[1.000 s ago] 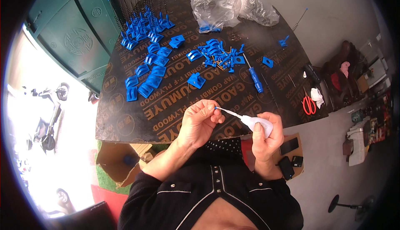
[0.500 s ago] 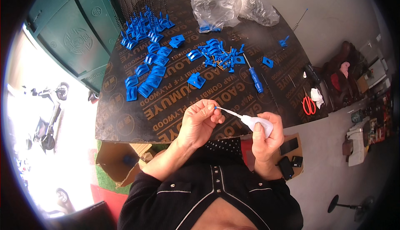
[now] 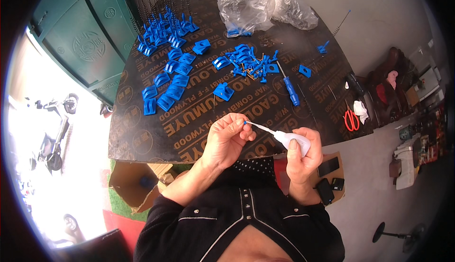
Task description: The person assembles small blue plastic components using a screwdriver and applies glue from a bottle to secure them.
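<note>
Between the thumb and forefinger of my left hand (image 3: 227,134) a small blue piece (image 3: 245,122) is pinched; most of it is hidden by the fingertips. My right hand (image 3: 305,155) squeezes a white glue bottle (image 3: 290,140), tilted with its long thin nozzle pointing left. The nozzle tip meets or nearly meets the blue piece. Both hands are above the near edge of the dark plywood table (image 3: 142,143). Beyond them lie a blue clip-like part (image 3: 223,91) and a heap of small blue parts and screws (image 3: 251,63).
Rows of curved blue parts (image 3: 171,92) and several upright springs with blue tips (image 3: 163,29) fill the left side. A blue-handled screwdriver (image 3: 291,91), red-handled scissors (image 3: 351,119) and white tissue (image 3: 360,111) lie right. A clear plastic bag (image 3: 265,8) sits at the back.
</note>
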A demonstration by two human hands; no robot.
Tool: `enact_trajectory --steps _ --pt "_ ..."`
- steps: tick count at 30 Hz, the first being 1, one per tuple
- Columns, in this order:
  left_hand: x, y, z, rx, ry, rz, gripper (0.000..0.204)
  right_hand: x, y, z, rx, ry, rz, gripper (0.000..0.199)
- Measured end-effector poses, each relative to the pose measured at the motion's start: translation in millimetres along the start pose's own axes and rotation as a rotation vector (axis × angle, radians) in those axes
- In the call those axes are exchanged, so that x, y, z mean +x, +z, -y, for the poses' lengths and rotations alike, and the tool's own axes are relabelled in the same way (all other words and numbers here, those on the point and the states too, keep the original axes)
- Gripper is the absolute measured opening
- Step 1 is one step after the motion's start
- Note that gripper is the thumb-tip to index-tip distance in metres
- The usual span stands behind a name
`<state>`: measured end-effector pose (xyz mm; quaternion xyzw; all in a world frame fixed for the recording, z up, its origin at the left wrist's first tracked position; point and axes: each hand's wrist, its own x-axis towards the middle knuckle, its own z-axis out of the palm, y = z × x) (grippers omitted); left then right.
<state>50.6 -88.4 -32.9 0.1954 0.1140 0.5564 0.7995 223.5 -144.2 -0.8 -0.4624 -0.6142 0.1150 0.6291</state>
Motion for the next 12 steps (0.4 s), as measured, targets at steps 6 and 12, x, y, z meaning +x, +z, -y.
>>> enact_trajectory --steps 6,12 --pt "0.4 0.1 0.0 0.003 -0.004 0.005 0.013 -1.0 -0.5 -1.2 0.026 0.03 0.003 0.02" --pt "0.4 -1.2 0.2 0.008 -0.004 0.01 0.014 -0.9 -0.9 -2.6 -0.001 -0.005 0.003 0.02"
